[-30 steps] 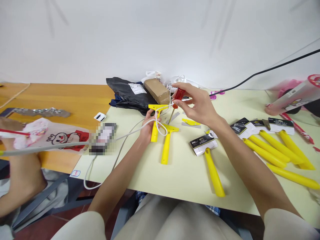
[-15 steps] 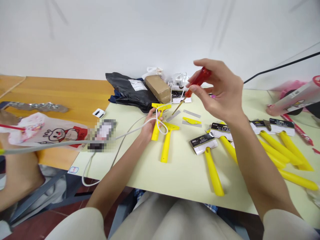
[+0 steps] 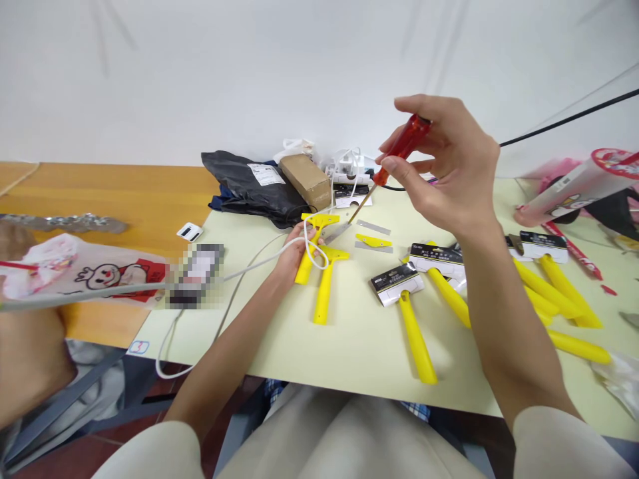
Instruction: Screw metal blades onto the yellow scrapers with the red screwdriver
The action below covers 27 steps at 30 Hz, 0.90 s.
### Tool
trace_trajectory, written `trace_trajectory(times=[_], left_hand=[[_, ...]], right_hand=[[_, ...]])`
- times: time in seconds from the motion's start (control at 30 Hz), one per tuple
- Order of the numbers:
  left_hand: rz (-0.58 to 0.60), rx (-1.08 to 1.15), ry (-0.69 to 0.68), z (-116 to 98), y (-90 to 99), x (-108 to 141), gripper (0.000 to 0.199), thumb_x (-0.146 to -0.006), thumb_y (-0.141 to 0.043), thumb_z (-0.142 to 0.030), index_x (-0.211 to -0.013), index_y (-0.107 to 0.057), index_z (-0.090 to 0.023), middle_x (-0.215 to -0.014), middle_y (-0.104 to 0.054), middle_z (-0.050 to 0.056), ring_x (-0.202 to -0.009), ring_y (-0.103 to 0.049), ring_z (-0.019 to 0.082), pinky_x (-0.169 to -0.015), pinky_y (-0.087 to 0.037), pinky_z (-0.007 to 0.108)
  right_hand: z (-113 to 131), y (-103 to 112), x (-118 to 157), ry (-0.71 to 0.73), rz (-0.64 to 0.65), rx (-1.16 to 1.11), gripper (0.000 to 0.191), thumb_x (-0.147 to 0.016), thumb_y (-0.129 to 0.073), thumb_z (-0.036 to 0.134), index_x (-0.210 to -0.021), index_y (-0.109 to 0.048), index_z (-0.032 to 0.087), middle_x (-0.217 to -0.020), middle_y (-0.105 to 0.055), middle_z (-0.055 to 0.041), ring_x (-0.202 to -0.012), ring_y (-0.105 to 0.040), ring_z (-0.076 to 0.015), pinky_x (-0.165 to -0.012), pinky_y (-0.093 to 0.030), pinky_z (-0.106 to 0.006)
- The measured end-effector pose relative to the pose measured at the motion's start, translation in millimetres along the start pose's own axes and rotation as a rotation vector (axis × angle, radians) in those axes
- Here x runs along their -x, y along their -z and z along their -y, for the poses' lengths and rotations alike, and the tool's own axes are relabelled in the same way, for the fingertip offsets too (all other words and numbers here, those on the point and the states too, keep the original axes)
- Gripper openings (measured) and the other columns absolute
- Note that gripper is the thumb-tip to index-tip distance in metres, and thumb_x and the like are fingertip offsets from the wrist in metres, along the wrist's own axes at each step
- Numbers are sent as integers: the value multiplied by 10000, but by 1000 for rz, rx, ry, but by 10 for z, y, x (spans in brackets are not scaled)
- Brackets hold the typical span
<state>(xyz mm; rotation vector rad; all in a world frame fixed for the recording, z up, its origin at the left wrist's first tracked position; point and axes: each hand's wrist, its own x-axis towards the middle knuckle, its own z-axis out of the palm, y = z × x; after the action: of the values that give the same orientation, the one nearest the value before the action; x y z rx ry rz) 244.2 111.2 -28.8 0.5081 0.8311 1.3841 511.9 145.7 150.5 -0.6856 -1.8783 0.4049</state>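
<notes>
My right hand [image 3: 446, 163] is raised over the table, its fingers round the red handle of a screwdriver [image 3: 407, 143] whose shaft points down and left. My left hand [image 3: 295, 251] grips a yellow scraper [image 3: 305, 259] by its handle, near the head. A second yellow scraper [image 3: 323, 293] lies just right of it. Beyond them lie a grey blade [image 3: 374, 227] and a yellow cover piece [image 3: 374, 241] on another blade. The screwdriver tip is close to a further grey strip [image 3: 338, 233]; contact cannot be made out.
Several carded yellow scrapers, one nearest [image 3: 418, 339], lie on the right. A black bag [image 3: 249, 193] and cardboard box [image 3: 305, 178] stand at the back. White cable [image 3: 249, 266] crosses the left hand's area. Another person's arm [image 3: 30, 359] is at far left.
The view has shifted slightly, and table items appear further left. My right hand has risen a little with the screwdriver. My left hand still holds the scraper.
</notes>
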Motion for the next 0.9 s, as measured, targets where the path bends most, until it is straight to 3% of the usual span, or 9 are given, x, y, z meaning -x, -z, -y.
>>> trace_trajectory(times=[0.13, 0.23, 0.43, 0.63, 0.77, 0.83, 0.9], left_hand=[[-6, -88, -4, -30, -18, -3, 539, -725, -976, -229, -1126, -615, -208, -1005, -740, 21, -697, -717, 125, -466, -436, 180], [2, -192, 14, -100, -35, 96, 557, -708, -983, -273, -1111, -606, -200, -967, -736, 26, -657, -692, 133, -465, -419, 202], [-65, -332, -18, -279, 102, 567, 589, -717, -986, -299, -1149, -595, -211, -1017, -725, 28, -700, -685, 131, -465, -424, 207], [-81, -371, 45, -410, 281, 1010, 578, -774, -965, -313, -1216, -605, -220, -1089, -704, 44, -810, -735, 161, -439, -400, 182], [-37, -308, 117, -288, 23, 1305, 522, -815, -948, -299, -1201, -603, -232, -1060, -693, 30, -795, -728, 156, -432, -387, 172], [41, -285, 182, -121, -207, 1416, 496, -853, -927, -316, -1216, -596, -240, -1077, -704, 43, -795, -733, 167, -455, -437, 192], [73, -274, 203, 94, -437, 1456, 472, -869, -918, -333, -1200, -597, -234, -1148, -707, 69, -959, -783, 228, -539, -542, 232]], right_hand=[[-5, 35, -8, 1, 20, 25, 521, -1002, -825, 530, -1482, -641, 447, -1233, -786, -16, -1086, -810, -267, -797, -752, -394], [-42, 38, -9, 14, 87, 71, 489, -999, -832, 488, -1444, -655, 388, -1187, -791, -27, -1025, -799, -263, -828, -742, -404], [-60, 20, 2, 122, 232, 105, 421, -1019, -796, 364, -1413, -658, 316, -1171, -784, -31, -967, -765, -263, -917, -719, -468], [84, 112, -1, 54, 238, 58, 365, -1044, -780, 403, -1384, -657, 359, -1196, -788, 0, -1037, -778, -262, -1046, -678, -488], [149, 181, -11, 38, 235, 67, 310, -1029, -800, 404, -1308, -667, 369, -1160, -789, 17, -1013, -778, -256, -1025, -671, -489], [164, 208, -10, 28, 230, 68, 322, -988, -850, 392, -1251, -665, 371, -1128, -795, 26, -1008, -784, -261, -1001, -674, -482], [183, 242, -5, 21, 241, 83, 349, -946, -896, 373, -1195, -652, 362, -1102, -803, 28, -993, -794, -266, -969, -678, -471]])
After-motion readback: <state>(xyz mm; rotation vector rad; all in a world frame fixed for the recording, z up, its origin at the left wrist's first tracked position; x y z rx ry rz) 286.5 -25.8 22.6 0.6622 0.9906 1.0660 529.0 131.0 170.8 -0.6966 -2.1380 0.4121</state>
